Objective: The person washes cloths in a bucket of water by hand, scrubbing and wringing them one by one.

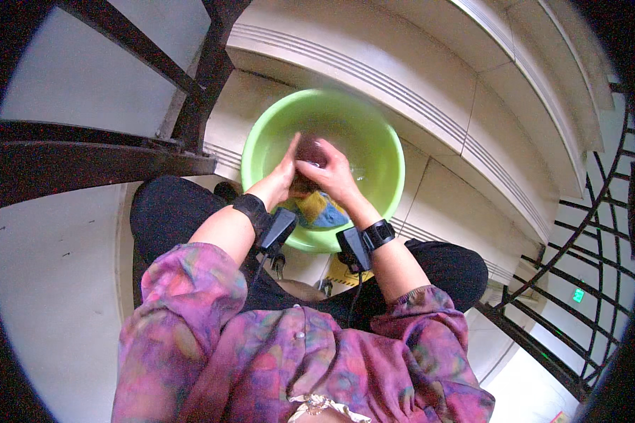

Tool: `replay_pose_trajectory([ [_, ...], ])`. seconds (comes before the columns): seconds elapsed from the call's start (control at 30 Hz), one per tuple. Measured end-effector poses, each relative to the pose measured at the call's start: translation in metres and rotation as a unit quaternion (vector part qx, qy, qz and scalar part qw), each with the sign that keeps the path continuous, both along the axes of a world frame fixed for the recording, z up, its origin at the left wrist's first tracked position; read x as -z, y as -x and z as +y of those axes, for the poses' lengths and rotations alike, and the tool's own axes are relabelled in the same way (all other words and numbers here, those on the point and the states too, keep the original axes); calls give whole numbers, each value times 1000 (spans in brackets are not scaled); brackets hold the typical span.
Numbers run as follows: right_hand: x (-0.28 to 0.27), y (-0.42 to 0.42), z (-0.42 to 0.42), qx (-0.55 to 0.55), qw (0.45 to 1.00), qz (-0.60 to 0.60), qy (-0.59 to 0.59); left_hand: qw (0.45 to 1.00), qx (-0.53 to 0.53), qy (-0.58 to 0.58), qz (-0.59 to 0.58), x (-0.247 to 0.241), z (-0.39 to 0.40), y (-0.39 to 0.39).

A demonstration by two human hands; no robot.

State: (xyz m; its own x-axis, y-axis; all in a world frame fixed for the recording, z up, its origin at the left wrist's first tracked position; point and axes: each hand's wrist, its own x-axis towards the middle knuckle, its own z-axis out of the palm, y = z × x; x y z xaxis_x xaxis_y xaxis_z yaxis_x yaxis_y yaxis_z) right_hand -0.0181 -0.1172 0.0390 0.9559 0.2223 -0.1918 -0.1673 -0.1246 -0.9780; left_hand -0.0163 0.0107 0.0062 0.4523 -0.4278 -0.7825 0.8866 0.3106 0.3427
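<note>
Below me is a round light-green plastic basin (389,203). Over its middle, a dark reddish-brown object (312,150) is held between my two hands; blur and my fingers hide what it is. My left hand (286,172) lies along its left side with the fingers pointing up and away. From the right, my right hand (334,170) curls around it, thumb towards the left hand. A yellow and blue cloth (328,212) lies in the near part of the basin, below my wrists. Small bright glints show on the basin's inner right side.
Pale tiled steps (360,69) with grooved edges rise beyond the basin. A dark railing (190,95) stands close on the left, and another metal railing (577,254) is at the far right. My knees (444,269) flank the basin. Black devices with cables (355,248) are strapped to both wrists.
</note>
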Motion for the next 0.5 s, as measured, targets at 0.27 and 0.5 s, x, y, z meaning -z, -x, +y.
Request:
replay_pose_trajectory([
  [0.27, -60, 3, 36, -3, 995, -88, 47, 989, -141, 34, 1, 3, 20, 18],
  [0.5, 25, -7, -4, 135, 949, -81, 272, 991, -132, 12, -3, -22, -28, -6],
])
